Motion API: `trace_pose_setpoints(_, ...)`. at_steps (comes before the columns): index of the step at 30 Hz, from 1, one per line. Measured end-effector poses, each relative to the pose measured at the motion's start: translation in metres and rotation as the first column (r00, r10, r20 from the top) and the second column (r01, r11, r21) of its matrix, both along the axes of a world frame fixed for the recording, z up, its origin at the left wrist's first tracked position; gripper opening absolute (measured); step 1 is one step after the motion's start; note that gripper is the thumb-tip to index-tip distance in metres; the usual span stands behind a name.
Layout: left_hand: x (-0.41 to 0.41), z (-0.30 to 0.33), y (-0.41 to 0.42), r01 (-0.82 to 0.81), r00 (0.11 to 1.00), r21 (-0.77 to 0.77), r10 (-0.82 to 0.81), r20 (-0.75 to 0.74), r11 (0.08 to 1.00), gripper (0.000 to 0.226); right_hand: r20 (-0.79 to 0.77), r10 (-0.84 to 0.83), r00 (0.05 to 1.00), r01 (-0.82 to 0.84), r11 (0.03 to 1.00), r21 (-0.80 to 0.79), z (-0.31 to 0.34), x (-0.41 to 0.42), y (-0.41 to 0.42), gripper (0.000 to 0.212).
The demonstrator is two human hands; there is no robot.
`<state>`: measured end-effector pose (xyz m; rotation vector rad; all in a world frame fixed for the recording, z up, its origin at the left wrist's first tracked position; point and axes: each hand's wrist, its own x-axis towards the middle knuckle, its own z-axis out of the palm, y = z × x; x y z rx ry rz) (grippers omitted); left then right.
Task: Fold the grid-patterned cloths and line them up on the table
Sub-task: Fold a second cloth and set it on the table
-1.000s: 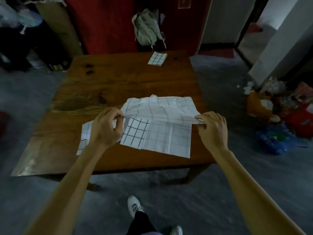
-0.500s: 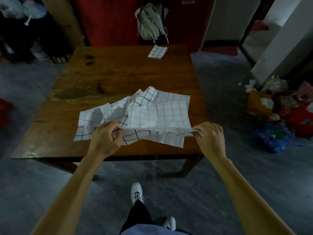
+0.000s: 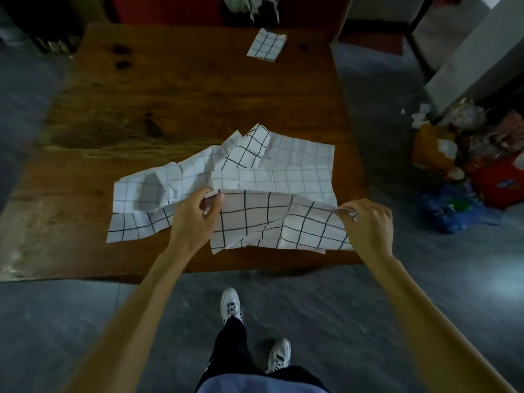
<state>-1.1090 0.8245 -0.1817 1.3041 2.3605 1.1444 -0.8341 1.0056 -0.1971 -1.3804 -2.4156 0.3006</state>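
A white cloth with a black grid (image 3: 272, 222) hangs from both hands above the near edge of the wooden table (image 3: 184, 103). My left hand (image 3: 195, 219) pinches its upper left corner and my right hand (image 3: 368, 222) pinches its upper right corner. Behind it a rumpled pile of grid cloths (image 3: 226, 171) lies spread on the table, partly hidden by the lifted cloth. One small folded grid cloth (image 3: 266, 45) sits near the table's far edge.
A heap of bags and rubbish (image 3: 465, 165) lies on the floor to the right of the table. A backpack (image 3: 249, 7) leans against the red wall behind the table. My feet in white shoes (image 3: 231, 304) stand on grey floor before the table.
Both hands have lifted one cloth off the pile and drawn it toward the table's near edge. It now hangs with its dark-lined side facing me. The view has tilted downward.
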Motion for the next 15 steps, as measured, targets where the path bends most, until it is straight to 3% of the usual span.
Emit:
trace_pose_setpoints(7,-0.032,-0.014,0.037,-0.038,0.995,-0.017,0.039,0.096,0.999,0.027,-0.028,-0.088,0.996,0.089,0.995,0.036,0.002,-0.047,0.029,0.018)
trace_pose_setpoints(9,-0.041,-0.023,0.049,-0.088,0.990,-0.073,0.095,0.100,0.993,0.028,-0.019,-0.097,0.995,0.097,0.995,0.011,0.000,-0.057,0.036,0.021)
trace_pose_setpoints(12,-0.052,-0.040,0.068,-0.127,0.986,-0.148,0.141,0.090,0.981,0.046,-0.016,-0.125,0.992,0.125,0.992,0.008,-0.008,-0.069,0.043,0.030)
trace_pose_setpoints(15,-0.052,-0.056,0.081,-0.113,0.985,-0.161,0.132,0.112,0.980,0.049,-0.021,-0.027,0.999,0.026,0.998,-0.050,-0.025,-0.082,0.038,0.035)
